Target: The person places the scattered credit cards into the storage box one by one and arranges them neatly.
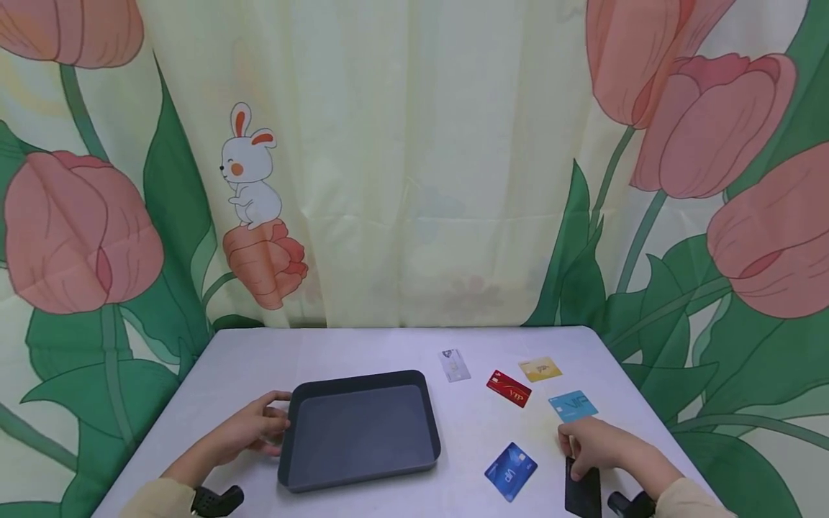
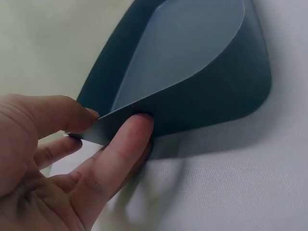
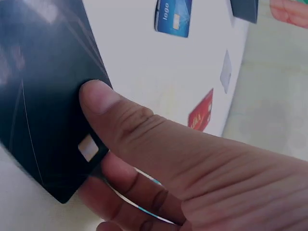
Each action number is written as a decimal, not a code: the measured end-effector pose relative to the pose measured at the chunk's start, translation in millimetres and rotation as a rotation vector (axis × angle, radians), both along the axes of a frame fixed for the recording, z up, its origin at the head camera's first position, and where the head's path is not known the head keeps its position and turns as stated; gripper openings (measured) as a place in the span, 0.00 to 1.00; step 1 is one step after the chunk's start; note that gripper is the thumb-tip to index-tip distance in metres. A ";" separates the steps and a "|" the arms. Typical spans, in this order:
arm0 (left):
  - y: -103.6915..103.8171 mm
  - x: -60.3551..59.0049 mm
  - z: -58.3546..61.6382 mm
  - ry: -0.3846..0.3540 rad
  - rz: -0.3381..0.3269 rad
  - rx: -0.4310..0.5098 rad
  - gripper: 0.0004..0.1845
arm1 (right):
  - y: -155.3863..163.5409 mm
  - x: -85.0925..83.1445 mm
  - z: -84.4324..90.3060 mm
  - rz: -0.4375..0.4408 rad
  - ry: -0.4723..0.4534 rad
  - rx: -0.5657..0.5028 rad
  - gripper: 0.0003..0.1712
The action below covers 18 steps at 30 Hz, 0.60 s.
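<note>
hands (image 1: pixel 259 430) gripping tray (image 1: pixel 363 460), black card (image 1: pixel 581 493) (chipped) — pinched

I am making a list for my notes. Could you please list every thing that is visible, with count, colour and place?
tray: 1, dark grey, table left-centre
black card: 1, near right edge
dark blue card: 1, right of tray
light blue card: 1, right side
red card: 1, behind the dark blue card
gold card: 1, far right
white card: 1, behind tray
table: 1, white
curtain: 1, tulip print, behind
left hand: grips tray's left rim
right hand: pinches black card
</note>
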<state>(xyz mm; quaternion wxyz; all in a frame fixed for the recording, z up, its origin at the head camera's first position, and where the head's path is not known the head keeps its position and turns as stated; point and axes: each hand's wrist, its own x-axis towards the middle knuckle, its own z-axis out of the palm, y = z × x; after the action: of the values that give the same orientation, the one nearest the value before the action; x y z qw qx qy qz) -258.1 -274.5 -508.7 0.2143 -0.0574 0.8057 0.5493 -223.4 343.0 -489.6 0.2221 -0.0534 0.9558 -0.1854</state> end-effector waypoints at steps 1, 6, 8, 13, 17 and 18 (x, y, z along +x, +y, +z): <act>-0.2 0.1 0.3 0.003 -0.001 -0.002 0.34 | 0.0 -0.4 0.4 0.002 -0.007 -0.008 0.21; 0.4 0.2 0.4 0.003 0.000 -0.009 0.34 | 3.5 -1.1 3.7 0.041 -0.071 -0.114 0.15; 0.6 0.4 0.2 0.004 0.000 -0.010 0.35 | 5.7 -1.4 5.1 0.076 -0.106 -0.183 0.12; 1.0 -0.6 -2.1 0.013 -0.002 -0.021 0.35 | 10.3 -3.4 9.4 0.164 -0.189 -0.396 0.03; 1.4 -2.1 -3.8 0.018 -0.002 -0.026 0.34 | 11.8 -9.2 16.6 0.173 -0.192 -0.578 0.07; 1.4 -2.2 -3.8 0.018 -0.002 -0.027 0.34 | 11.5 -11.4 18.4 0.160 -0.178 -0.601 0.08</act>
<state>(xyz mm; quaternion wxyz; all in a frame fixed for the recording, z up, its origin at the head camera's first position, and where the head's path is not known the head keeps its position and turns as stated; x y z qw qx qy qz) -260.2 -273.1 -512.4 0.2068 -0.0545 0.8149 0.5387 -234.8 354.5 -471.3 0.2927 -0.1751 0.8279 -0.4452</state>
